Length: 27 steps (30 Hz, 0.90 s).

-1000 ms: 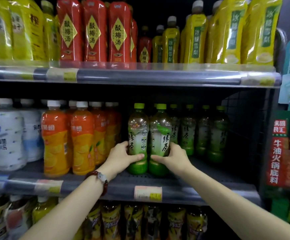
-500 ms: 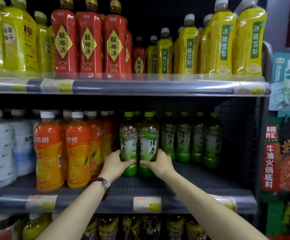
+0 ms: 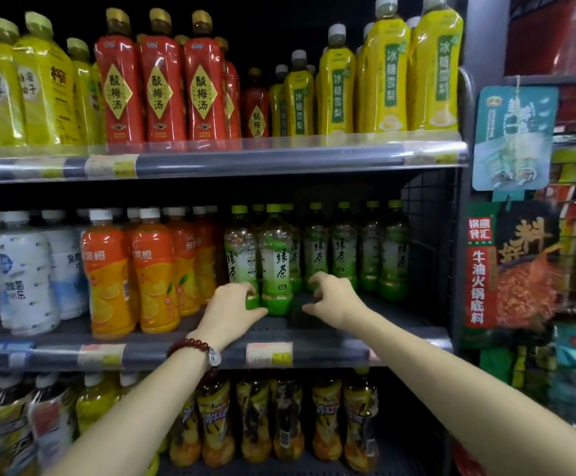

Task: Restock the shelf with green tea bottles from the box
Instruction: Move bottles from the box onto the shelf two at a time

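Note:
Two green tea bottles stand upright at the front of the middle shelf [image 3: 314, 352]: a left bottle [image 3: 240, 255] and a right bottle [image 3: 277, 262]. More green tea bottles [image 3: 343, 249] stand in rows behind and to the right. My left hand [image 3: 231, 312] is curled loosely in front of the left bottle's base, with its thumb reaching toward the right bottle's foot. My right hand [image 3: 334, 298] hovers just right of the right bottle, fingers spread, with a gap between them and the bottle. The box is out of sight.
Orange juice bottles [image 3: 152, 269] stand directly left of the green tea, with white drink bottles [image 3: 22, 269] further left. Red and yellow bottles fill the upper shelf [image 3: 245, 161]. A wire side panel [image 3: 427, 242] closes the shelf on the right, with hanging packets [image 3: 516, 266] beyond.
Both hands pushed the two front bottles back onto the shelf. The right hand has let go and opened, and the left hand has loosened and drawn back slightly.

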Available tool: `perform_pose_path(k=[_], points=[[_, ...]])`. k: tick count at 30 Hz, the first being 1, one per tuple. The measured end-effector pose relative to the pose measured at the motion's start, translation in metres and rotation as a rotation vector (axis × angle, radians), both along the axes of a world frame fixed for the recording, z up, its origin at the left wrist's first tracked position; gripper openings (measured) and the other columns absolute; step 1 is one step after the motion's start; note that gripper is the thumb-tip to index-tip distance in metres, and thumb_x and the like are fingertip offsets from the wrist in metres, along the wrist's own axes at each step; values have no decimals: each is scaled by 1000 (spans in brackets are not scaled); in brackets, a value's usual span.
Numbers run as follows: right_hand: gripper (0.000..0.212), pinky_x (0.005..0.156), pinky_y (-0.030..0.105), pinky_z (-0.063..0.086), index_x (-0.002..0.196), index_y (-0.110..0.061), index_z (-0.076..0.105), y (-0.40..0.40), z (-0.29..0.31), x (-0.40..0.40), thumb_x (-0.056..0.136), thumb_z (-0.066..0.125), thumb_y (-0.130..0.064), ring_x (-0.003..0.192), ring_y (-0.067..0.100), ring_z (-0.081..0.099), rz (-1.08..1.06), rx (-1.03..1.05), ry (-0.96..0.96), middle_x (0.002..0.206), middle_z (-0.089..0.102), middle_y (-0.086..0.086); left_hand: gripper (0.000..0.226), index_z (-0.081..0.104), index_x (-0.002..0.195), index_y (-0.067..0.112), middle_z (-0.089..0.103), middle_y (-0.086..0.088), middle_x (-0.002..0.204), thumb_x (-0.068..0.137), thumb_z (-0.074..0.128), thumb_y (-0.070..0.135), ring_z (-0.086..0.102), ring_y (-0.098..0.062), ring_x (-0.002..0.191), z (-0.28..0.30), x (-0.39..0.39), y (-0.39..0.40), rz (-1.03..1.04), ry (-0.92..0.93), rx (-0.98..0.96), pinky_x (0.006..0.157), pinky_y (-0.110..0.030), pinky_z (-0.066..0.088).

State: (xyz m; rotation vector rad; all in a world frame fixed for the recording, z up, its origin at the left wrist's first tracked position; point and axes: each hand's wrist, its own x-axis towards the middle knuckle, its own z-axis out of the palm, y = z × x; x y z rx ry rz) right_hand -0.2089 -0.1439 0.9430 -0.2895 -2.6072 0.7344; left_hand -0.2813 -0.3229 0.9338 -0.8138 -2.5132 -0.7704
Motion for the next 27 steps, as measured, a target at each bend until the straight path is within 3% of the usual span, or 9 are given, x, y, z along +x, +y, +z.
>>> perform_pose_path(k=[7,15,18,24,27], points=[[54,88,33,47,130,-8,52,42,-1,75,81,71,-21,111,30,58,-15,183,53,118,64,14,40,63,115,12,64,-7,118,81,68,33,59,-22,108,-4,64,48,-121,79,-49,91,-31,46],[42,90,32,47,124,-6,59,107,-32,169,84,66,-16,113,28,60,-109,291,-16,120,66,13,32,67,105,17,65,-7,103,79,69,34,60,-25,100,-37,143,131,-341,61,-111,86,-35,48],[44,93,34,47,123,-8,59,129,-45,201,81,70,-15,113,28,60,-207,267,-60,118,66,11,37,65,110,15,66,-7,108,79,70,36,59,-25,105,-48,166,160,-432,50,-155,89,-34,45],[42,90,38,51,121,-11,59,163,-84,262,81,70,-17,110,28,60,-442,129,-156,115,66,10,30,68,103,13,66,-6,100,79,69,31,60,-20,94,-86,199,203,-640,-40,-179,81,-30,48],[44,92,34,48,122,-8,60,168,-117,290,81,72,-20,112,28,59,-533,19,-188,117,66,11,28,68,101,11,67,-6,102,79,68,28,60,-21,97,-124,213,220,-717,-111,-210,84,-30,48]])
